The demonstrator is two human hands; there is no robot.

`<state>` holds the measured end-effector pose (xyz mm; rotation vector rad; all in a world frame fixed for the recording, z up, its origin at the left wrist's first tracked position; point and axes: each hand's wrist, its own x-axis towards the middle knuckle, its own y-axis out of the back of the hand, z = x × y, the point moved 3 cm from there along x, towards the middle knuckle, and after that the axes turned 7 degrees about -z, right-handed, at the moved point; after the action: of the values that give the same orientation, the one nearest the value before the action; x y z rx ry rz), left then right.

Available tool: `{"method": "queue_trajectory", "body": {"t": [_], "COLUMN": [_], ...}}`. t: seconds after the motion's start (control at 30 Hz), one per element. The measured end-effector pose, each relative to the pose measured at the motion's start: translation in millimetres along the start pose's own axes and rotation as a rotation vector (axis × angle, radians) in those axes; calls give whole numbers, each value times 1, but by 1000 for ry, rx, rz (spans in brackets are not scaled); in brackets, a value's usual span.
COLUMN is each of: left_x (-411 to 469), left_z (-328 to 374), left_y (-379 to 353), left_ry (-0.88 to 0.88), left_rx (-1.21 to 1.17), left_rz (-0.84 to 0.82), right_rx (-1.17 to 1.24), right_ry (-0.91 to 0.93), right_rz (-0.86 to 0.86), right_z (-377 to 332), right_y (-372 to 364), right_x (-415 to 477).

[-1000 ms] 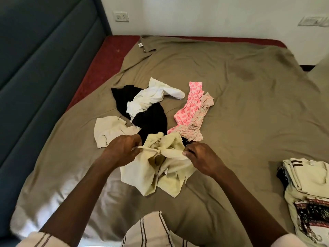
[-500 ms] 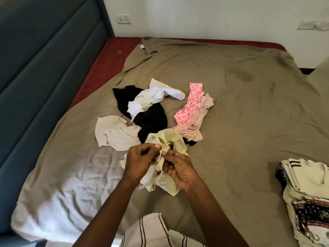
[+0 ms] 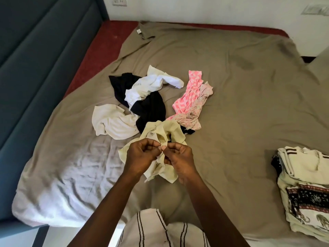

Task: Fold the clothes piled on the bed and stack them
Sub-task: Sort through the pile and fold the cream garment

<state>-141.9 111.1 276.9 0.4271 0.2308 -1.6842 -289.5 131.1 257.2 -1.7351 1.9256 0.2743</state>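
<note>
The pale yellow garment (image 3: 170,133) is sitting bunched at the near middle of the bed (image 3: 249,86), and both hands are pinching it. The left hand (image 3: 139,156) and right hand (image 3: 180,158) are gripping one small fold, fingertips almost meeting. They are covering its middle, so its shape is hard to make out. Its long axis is running from the person out toward the pile. Its far end is overlapping the black garment (image 3: 151,107), which is half buried under a white one (image 3: 147,86). A cream piece (image 3: 112,122) is lying left and pink patterned clothes (image 3: 188,97) right. The folded stack (image 3: 306,184) is being cut off by the right edge.
</note>
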Motion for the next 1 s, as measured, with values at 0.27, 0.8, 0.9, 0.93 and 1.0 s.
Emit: {"method": "queue_trajectory", "body": {"t": [0.27, 0.8, 0.9, 0.93, 1.0], "left_x": [-8, -16, -16, -15, -15], "left_z": [-1, -4, -9, -9, -9], "left_y": [-1, -8, -8, -9, -9], "left_ry": [1, -230, -150, -145, -138], "left_rx": [-44, 453, 285, 264, 240], "left_rz": [-97, 177, 190, 188, 172], "right_rx": [-169, -247, -245, -247, -243], "right_ry": [9, 133, 114, 109, 105], "right_rz": [78, 187, 180, 192, 192], "right_z": [9, 11, 12, 12, 12], "right_y": [-9, -5, -4, -2, -1], "right_x": [-5, -12, -12, -12, -13]}}
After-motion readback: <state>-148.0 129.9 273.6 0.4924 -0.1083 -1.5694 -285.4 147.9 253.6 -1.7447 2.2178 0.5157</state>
